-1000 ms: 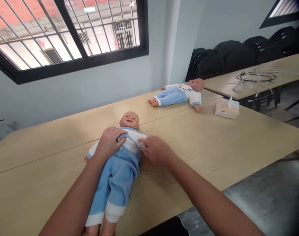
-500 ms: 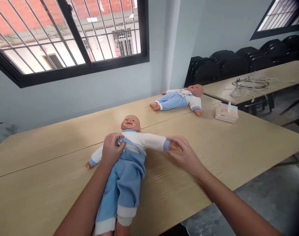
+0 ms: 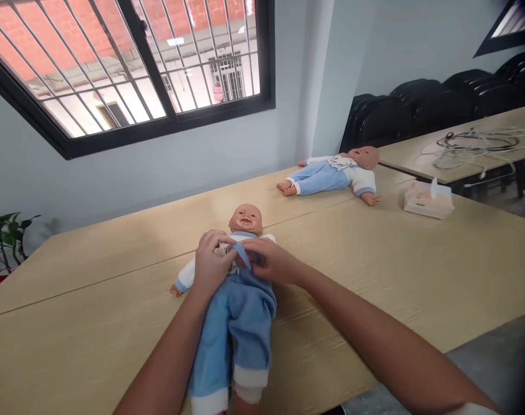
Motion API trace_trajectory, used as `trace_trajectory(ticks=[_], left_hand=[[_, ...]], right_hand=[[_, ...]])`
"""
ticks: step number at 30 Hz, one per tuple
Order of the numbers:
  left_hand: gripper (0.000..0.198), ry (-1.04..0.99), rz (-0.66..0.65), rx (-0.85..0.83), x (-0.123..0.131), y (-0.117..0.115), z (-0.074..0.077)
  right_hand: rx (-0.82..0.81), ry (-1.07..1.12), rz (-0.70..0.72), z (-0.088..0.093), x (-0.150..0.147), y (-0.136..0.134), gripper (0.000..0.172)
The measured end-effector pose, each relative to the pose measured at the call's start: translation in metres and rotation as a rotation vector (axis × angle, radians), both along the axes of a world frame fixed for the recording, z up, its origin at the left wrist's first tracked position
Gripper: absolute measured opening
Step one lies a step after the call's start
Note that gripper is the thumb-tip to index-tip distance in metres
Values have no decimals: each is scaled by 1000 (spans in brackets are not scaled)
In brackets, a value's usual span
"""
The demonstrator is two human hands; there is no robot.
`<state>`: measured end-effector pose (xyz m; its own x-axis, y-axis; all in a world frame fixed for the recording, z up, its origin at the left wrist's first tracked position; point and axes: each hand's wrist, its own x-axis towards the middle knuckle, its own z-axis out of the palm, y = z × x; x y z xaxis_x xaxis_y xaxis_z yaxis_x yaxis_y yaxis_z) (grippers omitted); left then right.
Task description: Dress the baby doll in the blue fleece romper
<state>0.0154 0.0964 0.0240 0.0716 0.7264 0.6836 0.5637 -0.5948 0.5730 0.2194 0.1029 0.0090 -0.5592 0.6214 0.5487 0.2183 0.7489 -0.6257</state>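
A baby doll [image 3: 245, 219] in a white top and blue overalls [image 3: 249, 305] lies face up on the wooden table [image 3: 115, 323], its feet toward me. My left hand [image 3: 214, 256] is closed at the doll's chest, its fingertips on a blue strap [image 3: 242, 255]. On the other side of the chest, my right hand [image 3: 268, 260] is closed beside the same strap, with its fingers bent under; what they hold is hidden. The doll's arm on the right is mostly hidden behind my right hand.
A second doll [image 3: 325, 176] lies at the table's back edge, with a tissue box [image 3: 429, 199] to its right. Cables [image 3: 473, 147] lie on another table before stacked black chairs [image 3: 439, 106]. A plant [image 3: 9, 239] stands at far left, below a barred window.
My right hand has left the doll's outstretched hand and moved left to its chest. The strap is now raised between my hands. The view has shifted left.
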Motion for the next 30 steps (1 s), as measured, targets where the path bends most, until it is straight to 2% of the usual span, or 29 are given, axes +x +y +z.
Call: trace_trajectory(ticks=[3,5,6,8,10,13,17,20,21,24,27,30], left_hand=[[17,-80,7,-214,3,-1,4],[15,-102,-32,-323,2,0,5],[11,-92,-63,-345,0,0,6],[7,-28,-138,-327,-4,-1,11],[16,94,-198,-249,-7,-3,17],[23,330,-192,-127,-4,-11,20],[39,534,-120,-114,10,-20,11],[24,569,-50,-104,16,-23,6],[19,552,-36,-110,16,-23,6],[19,417,-36,-137,14,-23,9],[11,284,-116,-139,13,-24,13],[8,258,-181,-134,15,-27,15]], right_hand=[[-99,121,109,1,9,-9,36],[-267,199,165,2,10,-11,23],[-360,240,166,1,10,-10,22],[-524,332,110,-1,8,-10,30],[-647,435,45,-5,4,-9,35],[-778,578,49,-11,0,-10,35],[-833,740,23,-16,-5,-8,31],[-809,831,-41,-17,-3,-4,27],[-809,840,-50,-16,-1,-2,27],[-847,805,-53,-13,8,3,28],[-887,757,-49,-12,16,8,27],[-878,744,-86,-16,21,15,24]])
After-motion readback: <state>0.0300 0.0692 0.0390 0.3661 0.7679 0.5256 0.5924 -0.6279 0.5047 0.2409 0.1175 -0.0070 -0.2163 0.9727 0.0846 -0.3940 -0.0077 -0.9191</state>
